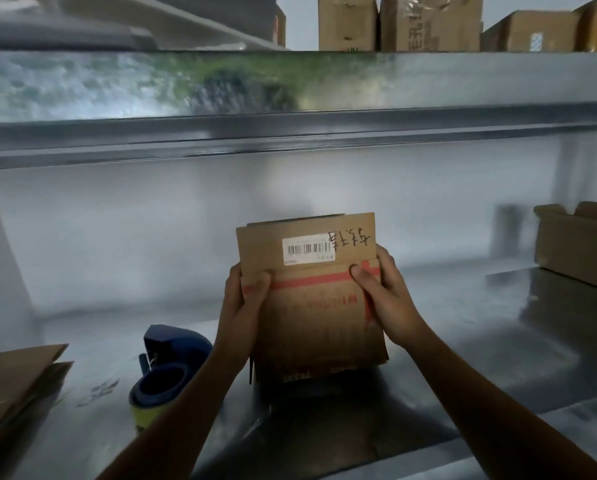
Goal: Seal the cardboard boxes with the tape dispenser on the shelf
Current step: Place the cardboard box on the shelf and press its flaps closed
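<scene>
A small brown cardboard box [311,306], flattened or tilted up, stands on the metal shelf [463,341] at the centre. It bears a white barcode label, black handwriting and a red stripe. My left hand [245,299] grips its left edge, thumb on the front face. My right hand [380,296] grips its right edge, thumb pressed on the red stripe. A dark blue tape dispenser [169,368] with a yellowish tape roll lies on the shelf just left of my left forearm.
Flat cardboard pieces [13,386] lie at the left edge of the shelf. An open cardboard box [577,244] sits at the far right. Above, an upper shelf board [290,133] carries several more cardboard boxes [428,22].
</scene>
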Demonstrator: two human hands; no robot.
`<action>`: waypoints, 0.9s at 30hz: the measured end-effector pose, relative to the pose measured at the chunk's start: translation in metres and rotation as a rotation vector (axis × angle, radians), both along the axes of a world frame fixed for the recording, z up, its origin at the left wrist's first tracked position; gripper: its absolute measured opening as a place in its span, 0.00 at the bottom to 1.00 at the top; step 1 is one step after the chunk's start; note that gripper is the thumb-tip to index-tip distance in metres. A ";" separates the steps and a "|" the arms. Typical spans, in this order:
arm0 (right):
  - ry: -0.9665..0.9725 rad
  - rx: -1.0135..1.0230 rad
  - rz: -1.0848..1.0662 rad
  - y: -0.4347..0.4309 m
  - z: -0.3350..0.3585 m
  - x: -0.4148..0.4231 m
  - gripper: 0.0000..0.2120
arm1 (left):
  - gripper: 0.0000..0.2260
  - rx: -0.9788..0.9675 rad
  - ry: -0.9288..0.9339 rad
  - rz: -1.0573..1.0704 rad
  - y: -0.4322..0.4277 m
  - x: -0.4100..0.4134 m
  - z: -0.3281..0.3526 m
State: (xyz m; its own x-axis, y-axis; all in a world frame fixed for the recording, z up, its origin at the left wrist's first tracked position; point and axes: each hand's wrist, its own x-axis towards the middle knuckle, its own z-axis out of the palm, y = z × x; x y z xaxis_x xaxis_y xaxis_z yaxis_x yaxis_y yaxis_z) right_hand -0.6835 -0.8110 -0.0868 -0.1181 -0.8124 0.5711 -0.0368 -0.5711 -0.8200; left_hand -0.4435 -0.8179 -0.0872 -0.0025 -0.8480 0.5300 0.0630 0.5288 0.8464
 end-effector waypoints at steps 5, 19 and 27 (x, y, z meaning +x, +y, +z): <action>0.007 -0.049 -0.057 -0.016 -0.008 0.018 0.14 | 0.27 0.030 0.083 0.010 -0.005 0.015 0.001; -0.058 -0.041 0.080 -0.025 0.006 0.007 0.09 | 0.14 0.048 0.006 0.234 0.004 0.005 0.010; 0.072 0.062 0.321 -0.058 0.019 -0.012 0.28 | 0.19 0.239 0.245 0.104 -0.016 0.016 0.028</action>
